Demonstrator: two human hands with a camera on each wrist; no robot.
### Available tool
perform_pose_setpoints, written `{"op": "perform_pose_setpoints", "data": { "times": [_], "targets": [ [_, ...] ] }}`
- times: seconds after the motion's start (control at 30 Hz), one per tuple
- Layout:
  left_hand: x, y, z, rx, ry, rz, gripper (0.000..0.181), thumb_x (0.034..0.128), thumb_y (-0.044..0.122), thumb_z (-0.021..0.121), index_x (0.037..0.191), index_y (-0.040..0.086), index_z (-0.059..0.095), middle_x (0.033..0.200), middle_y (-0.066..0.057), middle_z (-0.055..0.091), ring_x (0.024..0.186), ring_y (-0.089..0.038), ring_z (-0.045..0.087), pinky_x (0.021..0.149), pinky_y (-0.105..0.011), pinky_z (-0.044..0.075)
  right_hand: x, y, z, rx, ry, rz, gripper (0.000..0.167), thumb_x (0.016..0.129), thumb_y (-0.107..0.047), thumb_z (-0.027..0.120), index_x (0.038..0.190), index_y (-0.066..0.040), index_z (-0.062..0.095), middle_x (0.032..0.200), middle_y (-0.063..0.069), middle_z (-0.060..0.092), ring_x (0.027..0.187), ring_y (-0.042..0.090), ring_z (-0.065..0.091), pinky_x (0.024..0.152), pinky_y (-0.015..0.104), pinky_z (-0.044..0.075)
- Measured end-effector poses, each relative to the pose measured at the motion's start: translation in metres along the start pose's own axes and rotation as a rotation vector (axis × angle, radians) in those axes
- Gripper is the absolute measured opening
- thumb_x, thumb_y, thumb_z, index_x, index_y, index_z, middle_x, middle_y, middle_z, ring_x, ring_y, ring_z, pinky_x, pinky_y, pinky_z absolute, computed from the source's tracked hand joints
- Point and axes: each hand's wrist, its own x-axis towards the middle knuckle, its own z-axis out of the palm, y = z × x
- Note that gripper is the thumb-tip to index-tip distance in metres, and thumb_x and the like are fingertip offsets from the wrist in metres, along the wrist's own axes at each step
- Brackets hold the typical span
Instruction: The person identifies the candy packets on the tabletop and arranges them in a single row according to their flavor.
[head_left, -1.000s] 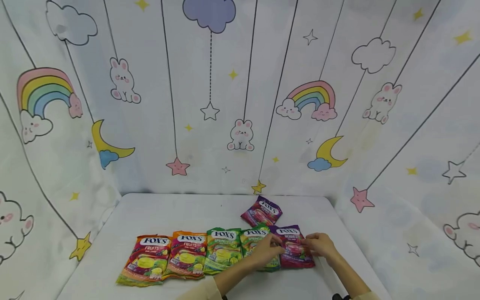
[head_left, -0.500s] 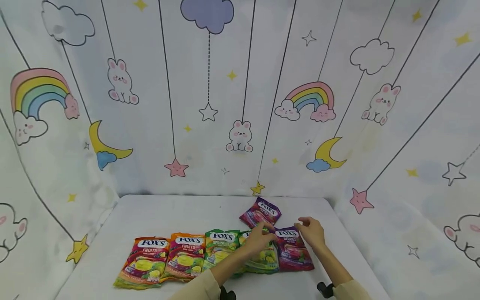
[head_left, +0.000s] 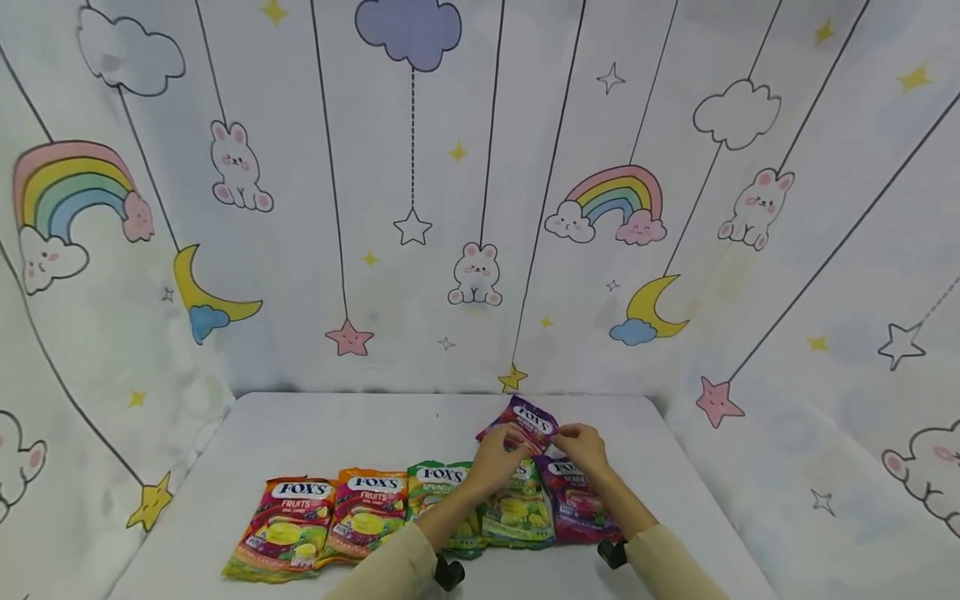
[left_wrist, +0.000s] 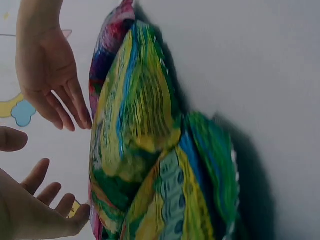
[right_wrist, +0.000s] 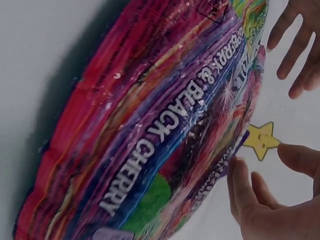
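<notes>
A purple Fox's Berries candy bag (head_left: pixel 523 419) lies tilted at the back of the row. My left hand (head_left: pixel 495 460) is at its lower left part and my right hand (head_left: pixel 587 448) at its right edge; whether the fingertips touch it I cannot tell. In the left wrist view the left hand (left_wrist: pixel 40 212) has thumb and fingers spread apart. The right hand (right_wrist: pixel 275 200) likewise shows a gap between thumb and fingers in the right wrist view. Below my hands lie a second purple Berries bag (head_left: pixel 581 507) and a green Spring Tea bag (head_left: pixel 517 510), partly covered by hands and forearms.
Further left in the row lie another green candy bag (head_left: pixel 437 492) and two orange-red Fruits bags, one (head_left: pixel 367 517) overlapping the other (head_left: pixel 285 529). All rest on a white table (head_left: pixel 337 433). A printed cloth backdrop (head_left: pixel 405 292) rises behind and at both sides.
Both hands have left the front purple bag and green bag and moved back toward the rear purple bag. The right hand has also moved left. The bags look nearly unmoved.
</notes>
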Motion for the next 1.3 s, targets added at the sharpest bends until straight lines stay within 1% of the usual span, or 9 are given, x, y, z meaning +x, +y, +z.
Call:
{"op": "perform_pose_setpoints", "data": {
  "times": [0.1, 0.2, 0.33, 0.47, 0.57, 0.67, 0.87, 1.1, 1.3],
  "targets": [
    [0.004, -0.003, -0.005, 0.062, 0.028, -0.012, 0.032, 0.0979, 0.027, 0.069, 0.114, -0.001, 0.069, 0.131, -0.019, 0.062, 0.116, -0.035, 0.060, 0.098, -0.050, 0.050, 0.006, 0.000, 0.006, -0.049, 0.008, 0.031, 0.037, 0.090, -0.024, 0.074, 0.112, 0.006, 0.072, 0.099, 0.017, 0.074, 0.092, 0.033, 0.069, 0.081, 0.047, 0.058],
    [0.008, -0.006, -0.009, 0.127, 0.038, -0.065, 0.043, 0.0946, 0.034, 0.070, 0.119, -0.001, 0.067, 0.136, -0.022, 0.059, 0.123, -0.044, 0.055, 0.101, -0.062, 0.045, 0.011, 0.002, 0.012, -0.087, 0.015, 0.057, 0.022, 0.087, -0.021, 0.075, 0.081, -0.001, 0.069, 0.077, 0.007, 0.069, 0.072, 0.024, 0.063, 0.064, 0.036, 0.054],
    [0.014, -0.013, -0.010, 0.186, 0.052, -0.151, 0.056, 0.0913, 0.039, 0.067, 0.131, 0.000, 0.061, 0.151, -0.024, 0.048, 0.132, -0.052, 0.045, 0.100, -0.076, 0.037, 0.016, 0.006, 0.018, -0.095, 0.018, 0.093, 0.030, 0.086, -0.021, 0.076, 0.064, -0.008, 0.060, 0.064, 0.004, 0.062, 0.060, 0.019, 0.055, 0.055, 0.031, 0.047],
    [0.020, -0.020, -0.011, 0.191, 0.074, -0.204, 0.060, 0.0905, 0.035, 0.064, 0.137, -0.001, 0.058, 0.154, -0.025, 0.043, 0.134, -0.053, 0.041, 0.100, -0.077, 0.036, 0.019, 0.004, 0.021, -0.101, 0.040, 0.118, 0.031, 0.084, -0.023, 0.078, 0.087, 0.007, 0.073, 0.084, 0.018, 0.072, 0.079, 0.031, 0.069, 0.071, 0.041, 0.059],
    [0.022, -0.022, -0.015, 0.187, 0.080, -0.221, 0.061, 0.0909, 0.036, 0.064, 0.136, -0.005, 0.059, 0.144, -0.027, 0.052, 0.127, -0.052, 0.047, 0.101, -0.071, 0.040, 0.021, 0.000, 0.022, -0.109, 0.049, 0.134, 0.051, 0.081, -0.025, 0.081, 0.108, 0.017, 0.068, 0.103, 0.030, 0.071, 0.096, 0.041, 0.069, 0.085, 0.050, 0.058],
    [0.021, -0.023, -0.021, 0.171, 0.080, -0.256, 0.062, 0.0916, 0.036, 0.063, 0.135, -0.008, 0.059, 0.137, -0.028, 0.057, 0.124, -0.053, 0.049, 0.103, -0.067, 0.041, 0.022, -0.003, 0.023, -0.119, 0.047, 0.156, 0.063, 0.081, -0.027, 0.081, 0.117, 0.021, 0.060, 0.111, 0.034, 0.067, 0.103, 0.045, 0.067, 0.089, 0.053, 0.057],
    [0.019, -0.020, -0.035, 0.146, 0.050, -0.325, 0.063, 0.0893, 0.035, 0.063, 0.134, -0.009, 0.061, 0.134, -0.028, 0.061, 0.126, -0.055, 0.049, 0.104, -0.067, 0.042, 0.022, -0.007, 0.021, -0.120, 0.050, 0.167, 0.065, 0.080, -0.025, 0.081, 0.117, 0.022, 0.058, 0.110, 0.035, 0.066, 0.101, 0.045, 0.067, 0.088, 0.051, 0.057],
    [0.023, -0.020, -0.042, 0.082, -0.027, -0.324, 0.050, 0.0935, 0.033, 0.063, 0.119, -0.010, 0.066, 0.110, -0.019, 0.068, 0.102, -0.038, 0.064, 0.088, -0.056, 0.054, 0.028, -0.003, 0.024, -0.064, 0.041, 0.195, 0.070, 0.078, -0.021, 0.084, 0.124, 0.023, 0.055, 0.117, 0.037, 0.064, 0.107, 0.045, 0.066, 0.096, 0.051, 0.054],
    [0.024, -0.025, -0.041, -0.038, -0.040, -0.354, 0.054, 0.0961, 0.031, 0.063, 0.128, -0.012, 0.059, 0.114, -0.020, 0.066, 0.101, -0.034, 0.064, 0.088, -0.052, 0.056, 0.036, 0.004, 0.030, 0.034, 0.012, 0.256, 0.062, 0.082, -0.016, 0.085, 0.123, 0.021, 0.057, 0.096, 0.025, 0.073, 0.078, 0.026, 0.075, 0.095, 0.045, 0.056]
  ]
}}
